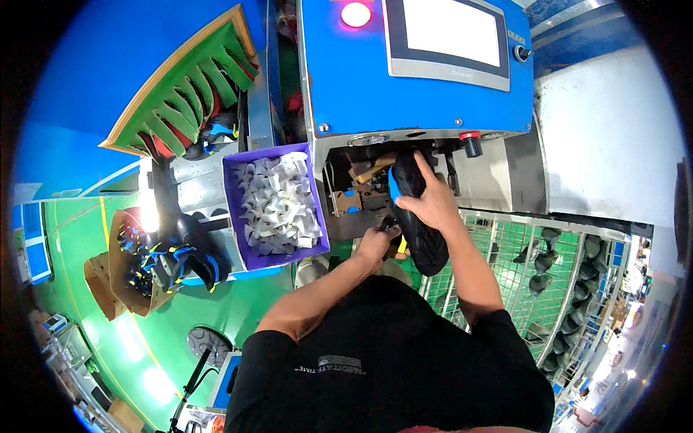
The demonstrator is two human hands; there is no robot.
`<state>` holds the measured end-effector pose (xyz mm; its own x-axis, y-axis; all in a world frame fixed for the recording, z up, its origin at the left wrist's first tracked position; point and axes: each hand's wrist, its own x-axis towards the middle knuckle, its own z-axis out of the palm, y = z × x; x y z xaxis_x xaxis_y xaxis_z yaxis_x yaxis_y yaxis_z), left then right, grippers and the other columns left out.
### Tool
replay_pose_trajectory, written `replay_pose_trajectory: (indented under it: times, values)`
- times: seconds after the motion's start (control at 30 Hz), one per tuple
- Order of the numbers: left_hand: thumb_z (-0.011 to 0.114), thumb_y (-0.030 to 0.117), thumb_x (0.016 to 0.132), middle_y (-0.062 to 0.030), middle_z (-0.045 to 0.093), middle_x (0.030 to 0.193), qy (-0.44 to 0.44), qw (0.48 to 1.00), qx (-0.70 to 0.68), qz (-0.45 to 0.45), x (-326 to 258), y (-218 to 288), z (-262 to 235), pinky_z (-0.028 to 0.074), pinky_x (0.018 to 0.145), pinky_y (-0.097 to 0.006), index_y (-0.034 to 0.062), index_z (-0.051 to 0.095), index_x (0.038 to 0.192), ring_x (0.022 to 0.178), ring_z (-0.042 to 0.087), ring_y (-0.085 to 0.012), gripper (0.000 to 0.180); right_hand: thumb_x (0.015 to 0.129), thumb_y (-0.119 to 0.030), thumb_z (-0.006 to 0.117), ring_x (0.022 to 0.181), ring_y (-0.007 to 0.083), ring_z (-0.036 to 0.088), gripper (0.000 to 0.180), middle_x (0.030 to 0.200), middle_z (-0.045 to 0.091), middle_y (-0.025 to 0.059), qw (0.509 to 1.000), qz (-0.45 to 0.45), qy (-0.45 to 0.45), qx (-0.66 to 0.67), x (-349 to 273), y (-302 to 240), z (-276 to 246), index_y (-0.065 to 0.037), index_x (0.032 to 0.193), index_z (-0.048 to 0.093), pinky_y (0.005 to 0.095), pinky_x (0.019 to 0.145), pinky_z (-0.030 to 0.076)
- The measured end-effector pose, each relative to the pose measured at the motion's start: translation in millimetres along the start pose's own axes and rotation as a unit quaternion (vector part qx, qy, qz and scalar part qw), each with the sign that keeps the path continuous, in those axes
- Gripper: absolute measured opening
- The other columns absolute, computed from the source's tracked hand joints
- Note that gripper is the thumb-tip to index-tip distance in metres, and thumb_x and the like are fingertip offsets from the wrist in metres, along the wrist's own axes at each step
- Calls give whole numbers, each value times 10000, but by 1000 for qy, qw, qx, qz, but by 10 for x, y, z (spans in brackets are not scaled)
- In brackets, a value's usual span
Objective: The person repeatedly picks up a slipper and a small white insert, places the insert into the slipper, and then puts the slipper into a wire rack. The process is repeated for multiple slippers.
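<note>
A long black shoe [424, 242] with a patch of blue on its side is in front of the opening of a blue machine [361, 86]. My right hand [433, 204] grips it from the right, with the thumb across it and the index finger stretched along it. Just left of the shoe, my left hand [375, 244] is closed with its fingers around something small and dark that I cannot make out. A bit of yellow shows between that hand and the shoe. Metal parts inside the machine's opening [354, 198] are partly hidden behind the shoe.
A purple box [324, 231] of white curled pieces stands left of the machine. Farther left are blue-black shoe parts [206, 256], a cardboard box [148, 303] and a green slotted rack [177, 108]. A wire rack [520, 267] with dark shoe-shaped pieces stands at right.
</note>
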<state>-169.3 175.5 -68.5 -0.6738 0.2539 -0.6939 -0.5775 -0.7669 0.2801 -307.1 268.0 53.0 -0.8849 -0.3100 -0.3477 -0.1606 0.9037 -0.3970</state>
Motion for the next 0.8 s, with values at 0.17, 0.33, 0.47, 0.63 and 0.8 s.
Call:
replay_pose_trajectory:
  times: [0.17, 0.33, 0.47, 0.63, 0.8]
  values:
    - [661, 172, 941, -171, 732, 916, 94, 960, 254, 67, -421, 184, 43, 597, 602, -393, -60, 659, 1086, 697, 724, -304, 273, 761, -247, 854, 1287, 359, 567, 1087, 1461, 515, 215, 957, -90, 44, 273, -312, 456, 313, -123, 1642, 230, 436, 1073, 460]
    - [741, 289, 871, -204, 680, 724, 162, 818, 488, 258, -977, 298, 159, 535, 677, -459, -27, 696, 952, 698, 709, -324, 330, 842, -218, 781, 1030, 262, 701, 671, 1216, 673, 145, 736, 102, -106, 661, -706, 715, 392, -7, 1423, 518, 387, 908, 570]
    - [744, 301, 880, -245, 682, 793, 118, 738, 587, 311, -1132, 190, 360, 537, 696, -477, -20, 689, 958, 778, 691, -423, 335, 914, -351, 695, 898, 244, 719, 477, 1083, 713, 138, 575, 256, -168, 759, -1120, 727, 636, -6, 1236, 619, 363, 810, 596]
    - [743, 297, 885, -240, 679, 888, 85, 705, 604, 363, -1263, 83, 429, 544, 717, -502, -27, 664, 938, 816, 678, -440, 338, 927, -332, 639, 1002, 245, 698, 495, 1166, 685, 146, 556, 201, -128, 796, -1167, 812, 794, -25, 1309, 572, 373, 884, 578]
    - [746, 313, 880, -214, 686, 881, 70, 722, 587, 360, -1163, 48, 265, 553, 725, -501, -24, 683, 943, 822, 679, -426, 348, 862, -228, 712, 1068, 262, 674, 650, 1230, 667, 133, 688, 112, -74, 713, -1053, 723, 396, -12, 1434, 491, 377, 944, 545]
